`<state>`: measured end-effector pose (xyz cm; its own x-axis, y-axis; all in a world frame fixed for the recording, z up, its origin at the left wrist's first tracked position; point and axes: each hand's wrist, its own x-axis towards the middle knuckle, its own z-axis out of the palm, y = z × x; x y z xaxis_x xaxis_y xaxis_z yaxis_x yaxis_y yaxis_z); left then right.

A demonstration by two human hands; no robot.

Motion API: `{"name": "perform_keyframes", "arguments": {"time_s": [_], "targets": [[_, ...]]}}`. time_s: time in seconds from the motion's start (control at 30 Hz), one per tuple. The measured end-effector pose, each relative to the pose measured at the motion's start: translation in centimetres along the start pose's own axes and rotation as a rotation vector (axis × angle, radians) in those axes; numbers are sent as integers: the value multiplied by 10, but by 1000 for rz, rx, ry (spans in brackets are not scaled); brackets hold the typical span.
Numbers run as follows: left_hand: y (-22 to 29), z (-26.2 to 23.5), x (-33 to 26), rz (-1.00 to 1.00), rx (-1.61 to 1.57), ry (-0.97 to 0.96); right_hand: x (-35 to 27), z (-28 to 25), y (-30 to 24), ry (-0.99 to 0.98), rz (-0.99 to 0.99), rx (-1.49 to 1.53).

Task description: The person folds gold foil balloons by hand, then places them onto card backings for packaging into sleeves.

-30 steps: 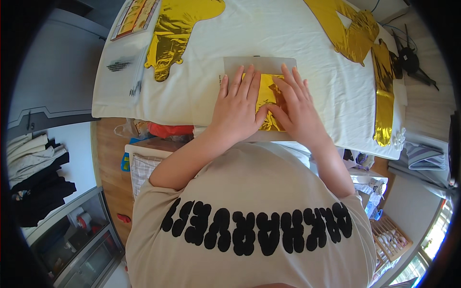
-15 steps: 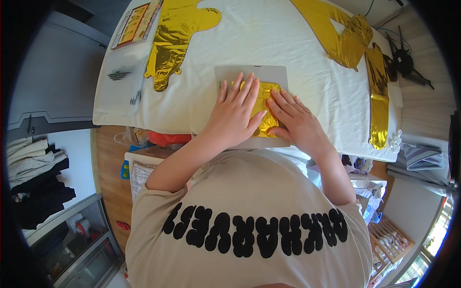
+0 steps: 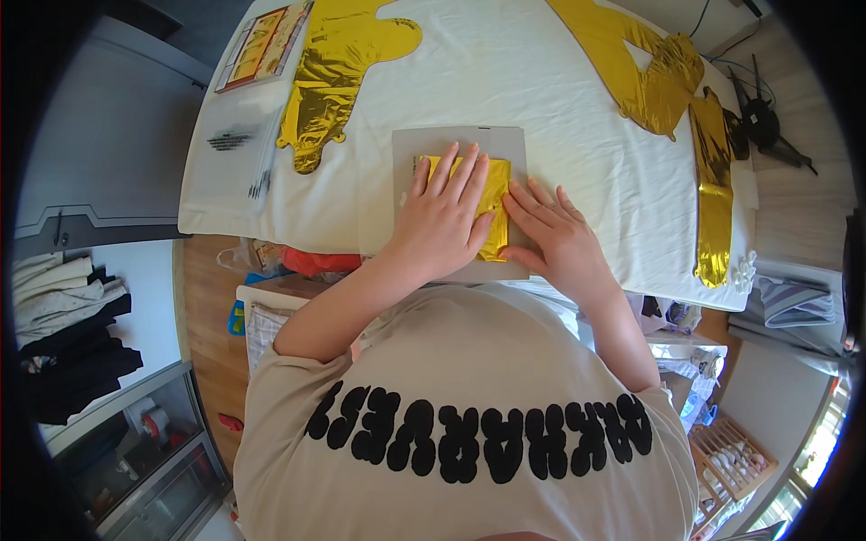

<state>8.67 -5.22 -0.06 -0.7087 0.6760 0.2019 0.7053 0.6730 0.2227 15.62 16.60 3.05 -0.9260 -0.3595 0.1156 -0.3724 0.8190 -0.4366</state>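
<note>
A folded packet of shiny gold foil lies on a flat grey board near the front of the white-covered table. My left hand is spread flat over the packet, its palm and fingers covering much of the left part. At the packet's right edge rests my right hand, fingers extended and pointing up and left. It grips nothing. Part of the foil and the board's lower edge are hidden under my hands and arms.
Flat gold foil balloons lie at the back left and right of the white cloth. Clear plastic bags and a flat printed package are at the left. A black stand-like object sits beyond the right edge.
The grey board and its foil packet have shifted slightly left. My right fingers lay over the foil's right part before; now they are at its right edge. My left hand stays flat on the packet.
</note>
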Motion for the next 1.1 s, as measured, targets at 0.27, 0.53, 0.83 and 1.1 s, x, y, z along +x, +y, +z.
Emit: {"name": "perform_keyframes", "arguments": {"time_s": [0.27, 0.53, 0.83, 1.1], "targets": [[-4, -10, 0, 16, -13, -28, 12, 8, -10, 7, -55, 38], [-3, -14, -1, 34, -33, -31, 5, 8, -7, 26, -28, 90], [-1, -14, -3, 72, -48, -10, 7, 18, -27, 63, -47, 84], [0, -15, -3, 168, -31, -49, -5, 18, -30, 106, -40, 9]]}}
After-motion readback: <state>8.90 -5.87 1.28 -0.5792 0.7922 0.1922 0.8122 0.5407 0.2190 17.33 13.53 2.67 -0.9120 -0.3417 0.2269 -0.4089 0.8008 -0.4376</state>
